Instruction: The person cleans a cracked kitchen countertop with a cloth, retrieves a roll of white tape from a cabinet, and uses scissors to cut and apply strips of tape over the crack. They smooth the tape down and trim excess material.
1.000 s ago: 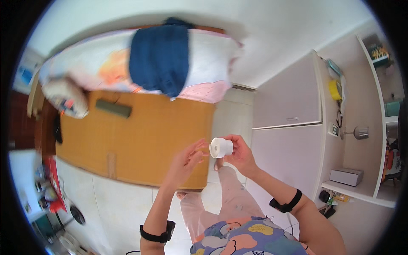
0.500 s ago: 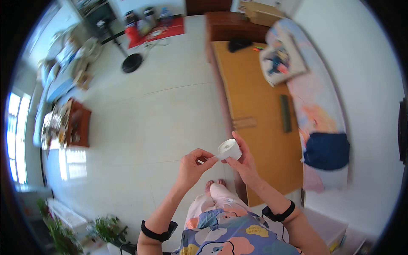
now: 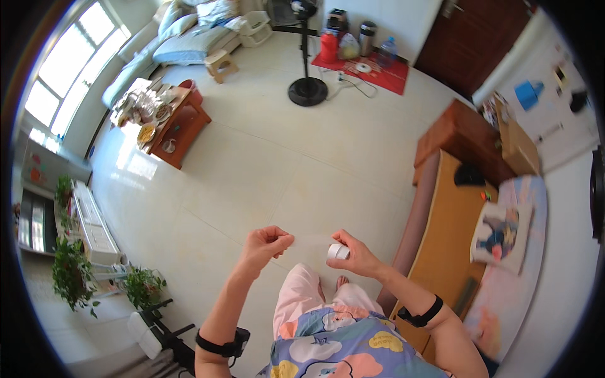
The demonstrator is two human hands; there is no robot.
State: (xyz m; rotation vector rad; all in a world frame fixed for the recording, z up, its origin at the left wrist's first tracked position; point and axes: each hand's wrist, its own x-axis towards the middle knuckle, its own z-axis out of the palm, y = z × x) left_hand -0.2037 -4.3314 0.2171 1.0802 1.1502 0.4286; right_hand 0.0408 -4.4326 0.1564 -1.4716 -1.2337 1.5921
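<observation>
My right hand (image 3: 359, 257) holds a small white roll of tape (image 3: 338, 251), thumb and fingers wrapped around it. A pale, see-through strip of tape (image 3: 312, 239) seems to stretch from the roll toward my left hand (image 3: 266, 247); it is faint against the floor. The left fingers are pinched together at the strip's end. Both hands are held in front of my body above the floor, roughly level with each other and a short way apart.
On the right stands a daybed with a tan mat (image 3: 450, 208) and a printed cushion (image 3: 502, 238). A black floor fan (image 3: 307, 91) stands ahead. At far left is a cluttered wooden table (image 3: 183, 129); potted plants (image 3: 72, 271) and a black chair (image 3: 167, 340) are at lower left.
My hands have moved apart, drawing out a length of tape between them. My view has turned left, so the daybed sits farther right and more of the room's left side shows.
</observation>
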